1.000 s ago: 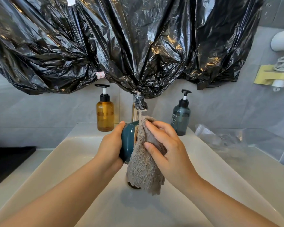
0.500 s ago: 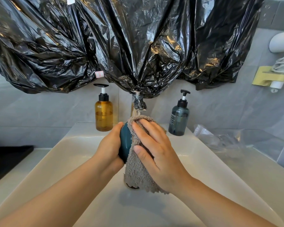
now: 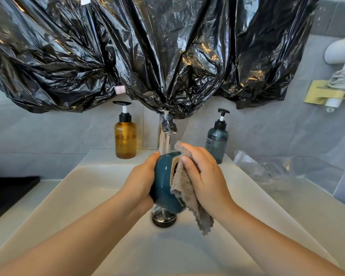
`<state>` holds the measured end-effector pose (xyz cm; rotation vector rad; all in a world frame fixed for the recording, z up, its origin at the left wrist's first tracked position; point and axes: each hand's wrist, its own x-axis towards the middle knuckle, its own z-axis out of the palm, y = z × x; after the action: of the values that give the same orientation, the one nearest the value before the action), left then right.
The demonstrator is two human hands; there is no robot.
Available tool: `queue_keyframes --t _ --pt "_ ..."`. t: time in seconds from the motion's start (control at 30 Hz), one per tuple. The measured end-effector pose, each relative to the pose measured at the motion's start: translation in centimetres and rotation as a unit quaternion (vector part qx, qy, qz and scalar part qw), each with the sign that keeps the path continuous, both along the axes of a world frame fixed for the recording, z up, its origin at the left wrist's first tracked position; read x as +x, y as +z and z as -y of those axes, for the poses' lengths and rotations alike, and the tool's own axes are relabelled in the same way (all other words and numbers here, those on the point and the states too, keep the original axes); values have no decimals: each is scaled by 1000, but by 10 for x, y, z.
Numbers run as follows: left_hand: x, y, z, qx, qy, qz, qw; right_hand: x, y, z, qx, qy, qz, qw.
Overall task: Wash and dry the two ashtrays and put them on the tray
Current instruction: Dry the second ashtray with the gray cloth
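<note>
White glazed basin fills the space below you, set in a pale counter against a grey tiled wall. Crumpled black plastic sheeting hangs across the wall above the chrome tap. An amber pump bottle stands left of the tap and a dark blue-grey pump bottle right of it, both on the basin's back ledge.

Your left hand is curled round the teal glazed ashtray, holding it on its side above the round metal drain. Your right hand curls over a grey fluffy cloth, pressing it against the ashtray's open face; the cloth's loose end hangs down.

On the counter at far left lies a flat black tray, well apart from the ashtray. Crinkled clear plastic wrap lies on the right, and a white hair dryer hangs on the wall above it.
</note>
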<state>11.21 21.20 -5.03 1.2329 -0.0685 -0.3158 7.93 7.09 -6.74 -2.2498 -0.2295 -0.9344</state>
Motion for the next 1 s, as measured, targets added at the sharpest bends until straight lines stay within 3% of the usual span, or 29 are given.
queue_keyframes --t 0.13,0.3,0.4,0.73,1.0 --pt "3 4 -5 -26 27 17 999 -1 -1 16 80 49 -133 987" --pt "8 6 -10 -13 51 12 999 -11 -2 46 -10 -15 -262 965" --pt "9 6 -12 -10 60 11 998 -16 4 50 -5 -60 -230 971" --pt "-18 16 -8 43 39 33 998 -41 17 48 10 -55 -190 980" --pt "-78 51 -7 88 66 104 988 -104 55 65 13 -65 -124 990"
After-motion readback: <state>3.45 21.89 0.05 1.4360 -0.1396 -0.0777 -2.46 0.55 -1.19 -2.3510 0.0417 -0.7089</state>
